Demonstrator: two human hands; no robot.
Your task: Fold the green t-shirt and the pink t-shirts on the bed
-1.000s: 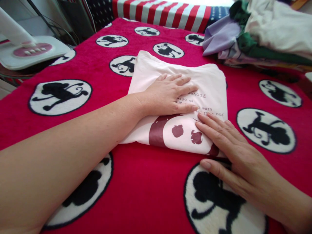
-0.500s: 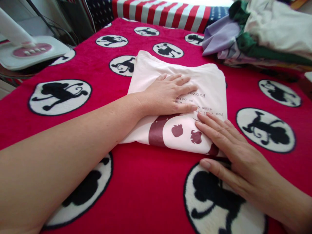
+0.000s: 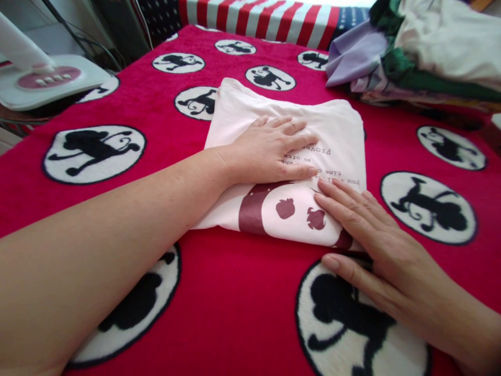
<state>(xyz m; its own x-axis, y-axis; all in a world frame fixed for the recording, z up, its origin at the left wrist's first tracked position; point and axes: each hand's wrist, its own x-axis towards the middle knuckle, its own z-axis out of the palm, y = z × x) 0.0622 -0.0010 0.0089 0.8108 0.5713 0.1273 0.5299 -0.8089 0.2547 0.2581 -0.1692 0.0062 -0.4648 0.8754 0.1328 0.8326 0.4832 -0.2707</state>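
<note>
**Both Hands Laid on a Folded White Shirt (image 3: 332,122)**

The shirt lies directly under the fingers of both hands, on a red blanket (image 3: 235,292) patterned with black monkeys in white ovals (image 3: 94,154).

The left hand (image 3: 270,149) rests palm down across the shirt's middle, its fingers straight and slightly apart. The right hand (image 3: 381,245) comes in from the other side: its fingers lie nearly together on the shirt's near right corner, tips just beside the left thumb. The right thumb stands apart, past the shirt's edge; whether it touches the blanket cannot be told.

Dark lettering (image 3: 323,151), partly covered, shows beside the left fingertips, and a maroon print (image 3: 251,211) lies between the left wrist and the right fingers.

Well beyond the right fingers sits a pile of clothes (image 3: 442,47) in lilac, green and cream. Far to the left of the left fingers stands a white appliance base (image 3: 15,94); straight beyond them runs red-and-white striped fabric (image 3: 258,18).
</note>
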